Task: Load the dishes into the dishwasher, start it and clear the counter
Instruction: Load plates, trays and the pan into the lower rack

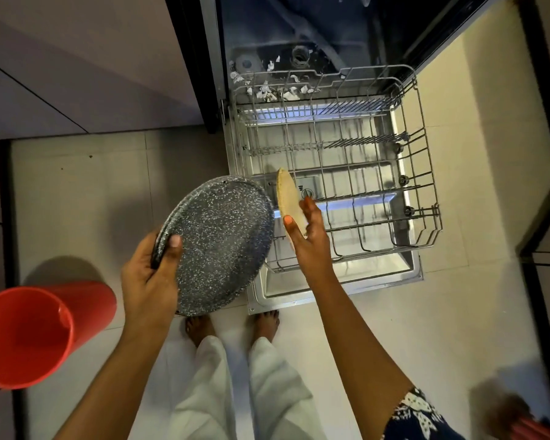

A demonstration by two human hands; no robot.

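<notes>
Right hand (pixel 308 236) pinches cream plate (pixel 290 201) on edge over the empty lower rack (pixel 426 173); drop it straight between tines below. Left hand (pixel 150 274) clamps speckled tray (pixel 223 239) rim; slot it beside.

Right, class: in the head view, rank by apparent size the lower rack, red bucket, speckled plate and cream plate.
1. lower rack
2. red bucket and speckled plate: look alike, and the bucket is cropped and nearer, so unranked
3. cream plate, seen edge-on

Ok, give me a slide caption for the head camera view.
Left hand holds a speckled plate; right hand sets a cream plate into the empty lower rack.
</notes>
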